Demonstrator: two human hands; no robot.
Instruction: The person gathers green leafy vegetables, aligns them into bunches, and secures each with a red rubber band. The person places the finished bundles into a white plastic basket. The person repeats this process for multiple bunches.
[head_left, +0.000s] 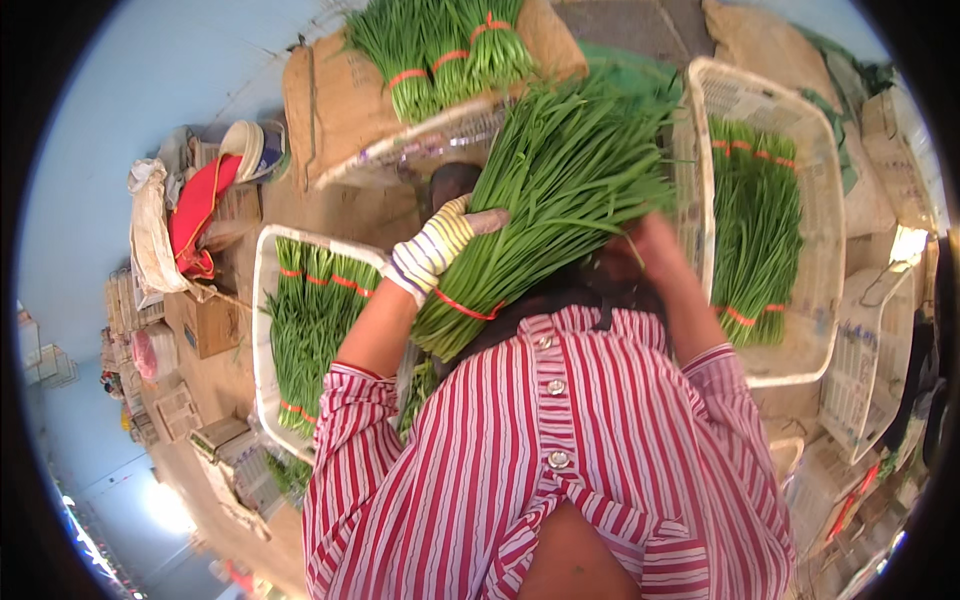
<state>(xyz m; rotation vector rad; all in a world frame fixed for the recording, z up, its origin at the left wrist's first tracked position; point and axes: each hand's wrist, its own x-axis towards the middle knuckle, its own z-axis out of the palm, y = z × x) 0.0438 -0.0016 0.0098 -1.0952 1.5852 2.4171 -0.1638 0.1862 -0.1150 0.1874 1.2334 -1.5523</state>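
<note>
A large bundle of green garlic chives (555, 187) lies slanted across my lap, with a red-orange band (469, 304) around its stem end. My left hand (442, 236), in a yellow-and-grey striped glove with the thumb bare, grips the bundle above that band. The loose leaf ends fan out up and to the right. My right hand (649, 244) is bare and motion-blurred at the bundle's right side. A thin leaf hangs by it; its fingers are too blurred and hidden to show whether they hold anything.
A white plastic crate (838, 300) of banded chives (757, 232) stands at right, another crate (261, 330) of chives (319, 330) at left. Several banded bundles (450, 64) rest on a brown sack (341, 112) ahead. A cardboard box (202, 322) and red cloth (201, 206) are farther left.
</note>
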